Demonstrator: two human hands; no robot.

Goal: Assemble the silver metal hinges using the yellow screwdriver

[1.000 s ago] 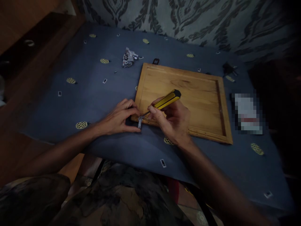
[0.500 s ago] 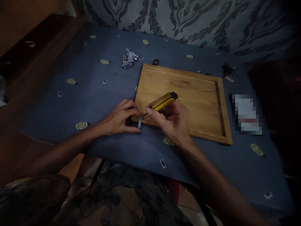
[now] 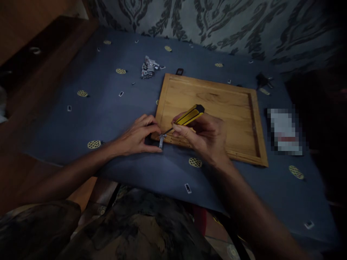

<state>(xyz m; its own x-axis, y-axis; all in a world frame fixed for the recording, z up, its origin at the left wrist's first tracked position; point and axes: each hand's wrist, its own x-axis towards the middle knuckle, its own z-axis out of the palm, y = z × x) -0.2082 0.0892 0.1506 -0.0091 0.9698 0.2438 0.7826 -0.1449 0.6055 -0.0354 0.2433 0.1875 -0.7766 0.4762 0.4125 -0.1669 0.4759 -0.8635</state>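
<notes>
A wooden cabinet door with a raised frame lies flat before me. At its near left corner sits a small metal hinge, its arm jutting past the edge. My left hand grips the hinge, the thumb at the arm's lower end and the fingers on the door's corner. In my right hand is a yellow and black screwdriver, its handle slanting up to the right. The shaft runs down to the hinge, where the tip meets the metal; the exact screw is too small to make out.
Several metal hinges are piled beyond the door on the blue patterned tablecloth, with a tiny screw nearby. A dark object lies at the back right. A blurred-out packet or device is right of the door.
My right hand has shifted slightly right and its fingers sit differently around the screwdriver, uncovering more of the shaft. My left hand, the hinge and the door stay in place.
</notes>
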